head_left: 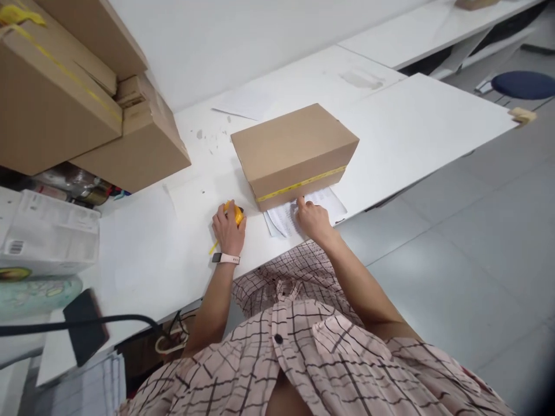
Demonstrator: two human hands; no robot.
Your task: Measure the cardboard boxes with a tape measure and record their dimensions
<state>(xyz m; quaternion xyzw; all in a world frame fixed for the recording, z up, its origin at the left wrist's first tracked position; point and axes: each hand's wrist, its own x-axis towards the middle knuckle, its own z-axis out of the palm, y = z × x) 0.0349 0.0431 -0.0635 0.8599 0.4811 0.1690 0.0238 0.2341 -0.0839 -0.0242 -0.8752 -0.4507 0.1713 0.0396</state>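
Note:
A closed brown cardboard box [295, 141] sits on the white table, with a yellow strip [303, 184] bearing small dark marks along its near side. My left hand [229, 231] is closed over a yellow-orange tape measure [238, 214] on the tabletop, left of the box. A short yellow end [213, 247] pokes out near that wrist. Close to the box's lower front edge, my right hand [313, 219] rests on printed papers [281, 219] that lie partly under the box. Its fingers are curled in, and whatever they may hold is hidden.
Large cardboard boxes [56, 98] are stacked at the left. Below them stand a white printed carton [52, 225] and a dark phone-like slab [85, 326]. A black cable [87, 325] crosses the lower left. A blue stool [524, 84] stands at far right, beyond the table [403, 133].

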